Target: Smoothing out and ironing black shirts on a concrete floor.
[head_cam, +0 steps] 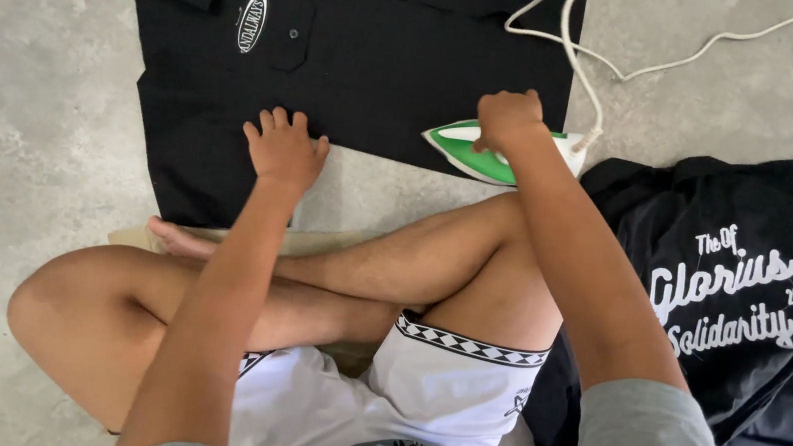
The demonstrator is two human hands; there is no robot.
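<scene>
right hand point(508, 119) grips iron point(486, 153), left hand point(285, 147) flat on shirt point(389, 41)

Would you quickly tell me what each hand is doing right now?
Left hand: open, pressed flat on the black shirt.
Right hand: closed in a grip on the handle of the green and white iron.

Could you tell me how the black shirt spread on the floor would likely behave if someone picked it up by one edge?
The black shirt would probably flop and drape, since it lies flat as thin cloth under the left hand. It looks light for its spread. Pushed, it would likely bunch rather than slide, as the concrete floor looks rough. The right hand grips the green iron at its hem.
</scene>
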